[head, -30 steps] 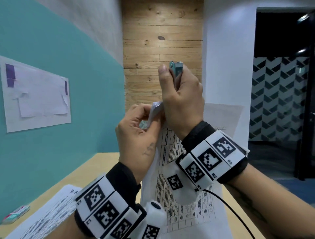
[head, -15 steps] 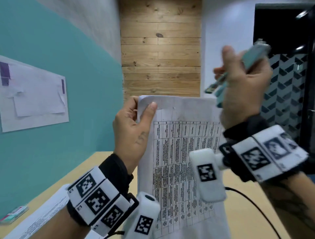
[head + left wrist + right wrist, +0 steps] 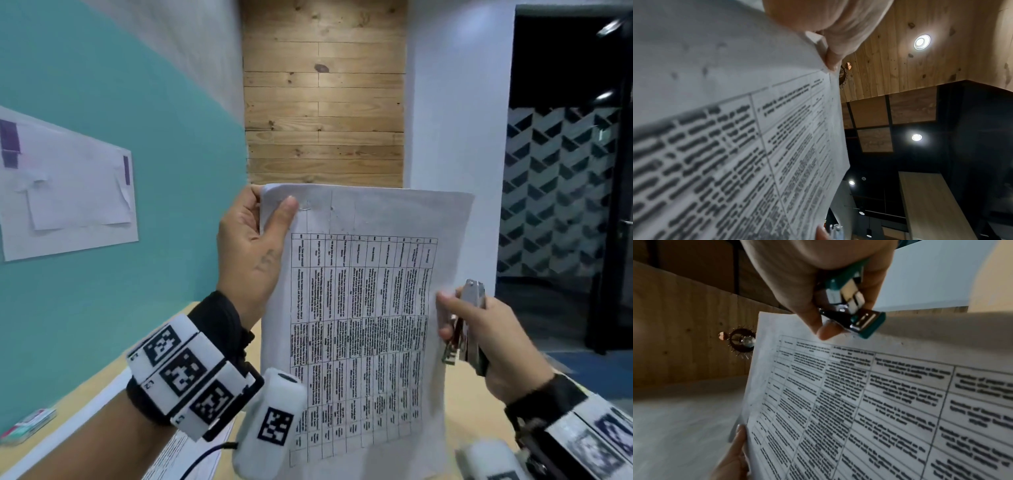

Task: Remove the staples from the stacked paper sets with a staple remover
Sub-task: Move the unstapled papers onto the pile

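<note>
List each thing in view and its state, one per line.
Paper set: held upright above the desk, printed table facing the camera.
Staple: apparently in the top corner, by the thumb.
Left hand: pinches the paper's top corner.
Right hand: grips the staple remover, fingertips at the paper's edge.
Staple remover: held clear of the staple; open or closed unclear.
Desk papers: lying flat.

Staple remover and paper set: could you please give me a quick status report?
Left hand pinches paper set by top corner, held upright. Right hand grips staple remover at the sheet's right edge. Staple visible beside left thumb. Nothing in the way.
</note>
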The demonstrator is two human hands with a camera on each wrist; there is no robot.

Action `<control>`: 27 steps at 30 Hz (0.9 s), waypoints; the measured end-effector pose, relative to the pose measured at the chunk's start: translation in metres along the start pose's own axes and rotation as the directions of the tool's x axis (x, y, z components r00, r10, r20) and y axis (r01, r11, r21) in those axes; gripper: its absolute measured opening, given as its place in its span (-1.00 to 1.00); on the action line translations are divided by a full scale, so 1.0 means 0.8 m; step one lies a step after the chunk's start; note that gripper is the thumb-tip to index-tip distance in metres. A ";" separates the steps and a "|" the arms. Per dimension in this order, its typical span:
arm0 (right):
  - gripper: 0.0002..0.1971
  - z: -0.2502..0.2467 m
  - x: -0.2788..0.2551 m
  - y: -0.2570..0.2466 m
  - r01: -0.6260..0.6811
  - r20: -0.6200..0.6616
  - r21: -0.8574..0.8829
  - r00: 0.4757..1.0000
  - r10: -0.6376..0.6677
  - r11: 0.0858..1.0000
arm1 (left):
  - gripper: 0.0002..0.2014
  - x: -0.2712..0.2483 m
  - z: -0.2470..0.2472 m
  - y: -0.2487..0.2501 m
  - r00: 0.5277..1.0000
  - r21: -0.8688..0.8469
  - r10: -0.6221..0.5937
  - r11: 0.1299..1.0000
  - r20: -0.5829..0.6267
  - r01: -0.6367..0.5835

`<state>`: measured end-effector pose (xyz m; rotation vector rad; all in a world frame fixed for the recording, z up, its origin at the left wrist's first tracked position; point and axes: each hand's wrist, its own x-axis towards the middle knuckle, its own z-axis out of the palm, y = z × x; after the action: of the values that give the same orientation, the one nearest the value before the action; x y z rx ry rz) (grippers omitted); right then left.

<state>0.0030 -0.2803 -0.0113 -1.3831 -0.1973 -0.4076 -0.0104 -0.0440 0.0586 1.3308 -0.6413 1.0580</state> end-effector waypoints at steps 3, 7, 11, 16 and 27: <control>-0.84 0.002 0.002 -0.005 0.057 -0.047 0.040 0.997 -0.055 0.998 | -0.95 -0.005 -0.001 -0.009 0.996 -0.074 -0.086 0.993 0.006 0.087; -0.87 0.003 0.006 -0.012 0.089 -0.130 0.118 0.989 -0.074 0.989 | -0.74 -0.053 -0.006 -0.038 0.936 -0.111 -0.341 0.930 0.088 0.349; -0.83 0.014 0.005 -0.022 0.082 -0.152 0.165 0.987 -0.057 0.983 | -0.79 -0.097 -0.022 -0.057 0.883 -0.013 -0.444 0.892 0.148 0.451; -0.81 0.050 -0.005 -0.042 0.004 0.110 -0.015 0.994 -0.002 1.000 | -0.90 -0.039 -0.078 -0.051 0.890 0.127 -0.448 0.891 0.086 0.436; -0.88 0.222 -0.030 0.042 -0.317 0.466 -0.308 0.772 0.433 0.897 | -0.75 0.019 -0.279 -0.054 0.407 0.825 -0.892 0.075 -0.196 0.561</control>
<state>0.0124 -0.0986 -0.0183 -1.6833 -0.3210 0.3141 -0.0076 0.1791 0.0126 2.3510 0.4899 0.0736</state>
